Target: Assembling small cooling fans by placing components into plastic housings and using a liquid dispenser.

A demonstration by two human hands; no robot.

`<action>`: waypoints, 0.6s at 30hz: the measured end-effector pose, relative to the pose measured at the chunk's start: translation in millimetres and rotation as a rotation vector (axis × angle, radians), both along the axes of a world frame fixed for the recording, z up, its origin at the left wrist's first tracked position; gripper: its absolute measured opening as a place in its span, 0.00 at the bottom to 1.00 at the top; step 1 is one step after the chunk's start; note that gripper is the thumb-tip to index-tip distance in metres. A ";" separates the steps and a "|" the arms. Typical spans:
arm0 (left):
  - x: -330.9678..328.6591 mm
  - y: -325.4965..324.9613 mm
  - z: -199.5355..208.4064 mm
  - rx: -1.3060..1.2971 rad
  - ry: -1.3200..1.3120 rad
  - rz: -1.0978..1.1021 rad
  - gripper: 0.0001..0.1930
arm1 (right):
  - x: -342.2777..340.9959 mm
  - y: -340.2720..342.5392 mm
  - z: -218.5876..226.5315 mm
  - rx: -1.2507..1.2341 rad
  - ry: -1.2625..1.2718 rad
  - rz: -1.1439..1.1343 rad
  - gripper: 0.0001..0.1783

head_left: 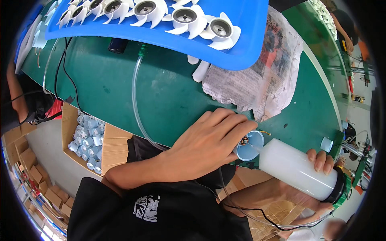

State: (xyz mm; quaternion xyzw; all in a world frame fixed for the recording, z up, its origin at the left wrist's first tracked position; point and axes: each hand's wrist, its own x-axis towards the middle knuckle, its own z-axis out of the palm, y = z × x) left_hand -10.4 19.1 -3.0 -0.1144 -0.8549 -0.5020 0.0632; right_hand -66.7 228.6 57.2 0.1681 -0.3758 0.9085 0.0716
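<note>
My left hand point(217, 138) is closed around a light blue plastic cup-shaped housing point(254, 152) at the table's near edge. Its open mouth faces right, and a small copper-coloured winding shows inside. A thin yellowish wire sticks out past its rim. My right hand point(291, 193) grips a fat white dispensing barrel point(293, 166) with a black end cap point(338, 186). The barrel lies tilted, its thin clear nozzle pointing into the cup's mouth. Whether the tip touches the inside I cannot tell. A tube and a black cable trail below the right hand.
Above on the green table point(173, 92) sits a blue tray point(161, 38) with several white fan impellers point(221, 28). Crumpled newspaper point(245, 86) lies beside it. A clear hose point(134, 88) crosses the table. Another blue housing point(326, 144) stands right; a cardboard box point(114, 146) holds several more.
</note>
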 end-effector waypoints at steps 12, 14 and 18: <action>0.5 1.0 -0.6 -0.021 -0.003 0.007 0.37 | 3.2 -0.1 8.6 0.046 0.018 0.106 0.46; 0.5 1.2 -0.8 -0.016 0.001 0.009 0.37 | 5.2 -1.5 9.2 0.033 -0.007 0.099 0.46; 0.2 0.0 0.6 -0.025 -0.006 0.001 0.37 | 6.3 1.7 10.3 0.072 -0.012 0.068 0.46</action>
